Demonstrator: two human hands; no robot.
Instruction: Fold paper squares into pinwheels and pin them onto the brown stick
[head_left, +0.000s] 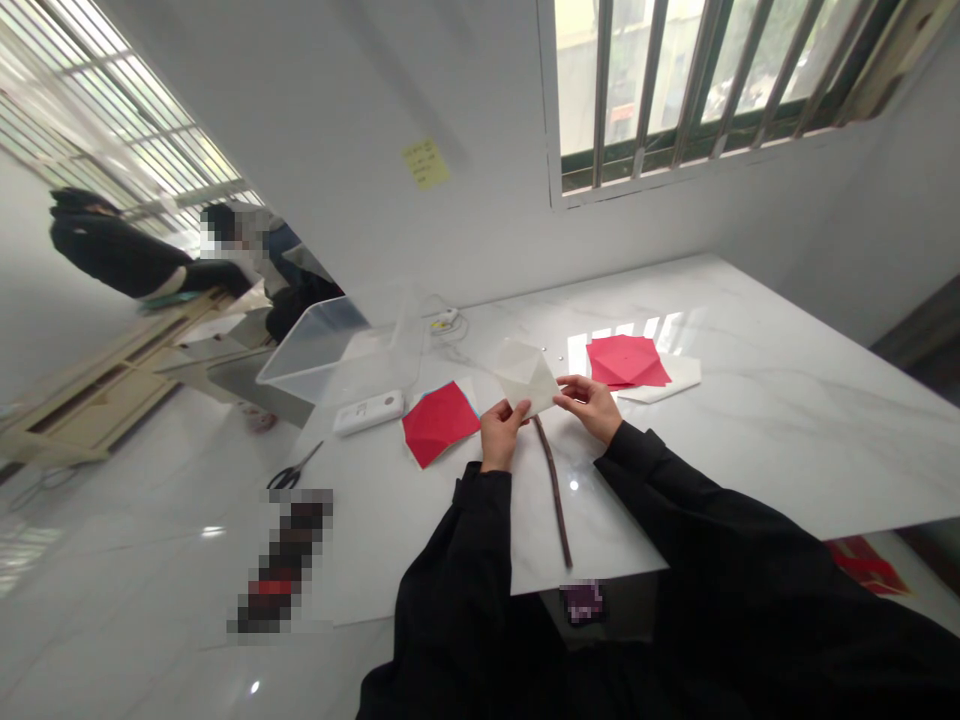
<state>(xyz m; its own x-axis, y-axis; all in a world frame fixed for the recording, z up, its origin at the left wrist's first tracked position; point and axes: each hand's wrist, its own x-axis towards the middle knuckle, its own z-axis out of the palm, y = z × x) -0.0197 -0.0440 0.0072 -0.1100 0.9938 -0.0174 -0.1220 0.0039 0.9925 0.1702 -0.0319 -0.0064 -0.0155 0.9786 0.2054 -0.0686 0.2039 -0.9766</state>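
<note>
Between my two hands is a creased sheet of cream paper [527, 378], held above the white table. My left hand [501, 432] pinches its lower left edge, and my right hand [589, 405] grips its right corner. A thin brown stick [555, 490] lies on the table below the paper, its upper end close under it. Left of my left hand lies red folded paper [441, 424] with lighter sheets beneath. Beyond my right hand is a stack of creased red paper [627, 361], partly over a white paper piece [679, 378].
The marble-patterned table [787, 400] meets the wall under a barred window. At its left are a white box-shaped device [369, 412], a clear plastic bin [322, 345] and black scissors [294, 472] near the edge. A cable [450, 322] lies at the back. People sit far left.
</note>
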